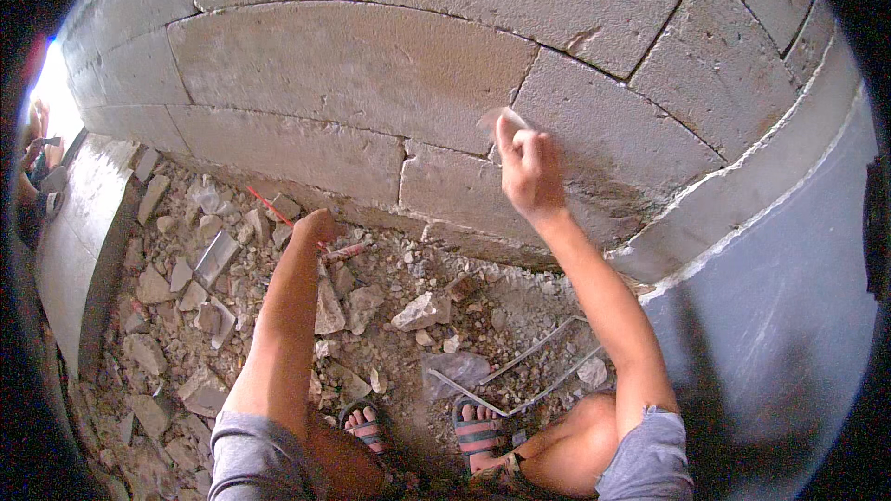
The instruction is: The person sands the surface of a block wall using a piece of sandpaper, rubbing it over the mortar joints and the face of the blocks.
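In front of me is a wall of large grey blocks (pixel 353 56) with dark joints between them. My right hand (pixel 534 172) is raised against the wall, near an upright joint, its fingers closed on a small pale flat piece (pixel 501 121). Motion blurs that piece, and I cannot tell its kind. Lower and to the left, my left hand (pixel 317 225) is closed around a thin red stick (pixel 269 205), close to the foot of the wall. The stick points up and left, its middle hidden by the hand. Just right of that hand lies a reddish cylinder (pixel 348 252).
Broken stones and rubble (pixel 422 311) cover the ground. A bent metal strip (pixel 534 353) and clear plastic (pixel 455 373) lie by my sandalled feet (pixel 478 436). A grey slab (pixel 88 223) edges the left; a smooth bluish surface (pixel 770 315) spreads right. Another person (pixel 42 158) shows far left.
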`<state>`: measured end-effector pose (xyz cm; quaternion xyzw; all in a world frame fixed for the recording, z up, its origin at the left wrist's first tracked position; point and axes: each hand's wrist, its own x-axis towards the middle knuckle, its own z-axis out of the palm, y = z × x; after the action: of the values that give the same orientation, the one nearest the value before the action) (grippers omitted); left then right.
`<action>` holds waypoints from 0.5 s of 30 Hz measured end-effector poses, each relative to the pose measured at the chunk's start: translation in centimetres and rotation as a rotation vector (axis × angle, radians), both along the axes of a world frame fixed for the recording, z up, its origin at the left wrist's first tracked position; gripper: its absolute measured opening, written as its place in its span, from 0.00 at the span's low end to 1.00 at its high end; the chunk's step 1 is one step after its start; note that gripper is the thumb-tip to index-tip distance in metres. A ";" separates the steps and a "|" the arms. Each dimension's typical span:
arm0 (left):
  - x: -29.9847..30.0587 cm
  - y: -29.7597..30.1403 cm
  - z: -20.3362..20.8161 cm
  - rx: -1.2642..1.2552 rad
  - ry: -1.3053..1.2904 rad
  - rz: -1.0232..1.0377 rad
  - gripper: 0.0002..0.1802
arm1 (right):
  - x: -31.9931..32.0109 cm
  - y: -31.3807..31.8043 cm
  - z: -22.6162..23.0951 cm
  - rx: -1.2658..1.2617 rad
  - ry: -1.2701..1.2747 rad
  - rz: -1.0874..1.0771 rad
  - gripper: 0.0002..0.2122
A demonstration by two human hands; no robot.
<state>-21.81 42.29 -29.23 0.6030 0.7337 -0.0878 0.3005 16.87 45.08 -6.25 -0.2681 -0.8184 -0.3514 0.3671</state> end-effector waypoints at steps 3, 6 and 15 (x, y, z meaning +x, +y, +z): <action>0.1 -0.3 0.1 0.003 0.000 0.015 0.20 | 0.7 -0.4 -4.1 -0.087 -0.104 0.035 0.21; 0.4 -0.9 0.9 0.018 -0.003 0.029 0.21 | 0.3 -0.1 -2.9 -0.053 -0.057 0.017 0.23; -0.2 -0.8 0.1 0.035 -0.062 0.057 0.23 | -0.7 0.0 -0.7 -0.011 0.013 0.003 0.24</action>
<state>-21.99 41.53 -29.10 0.5896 0.7423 -0.0480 0.3148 16.20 45.06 -6.97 -0.2712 -0.8184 -0.3446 0.3714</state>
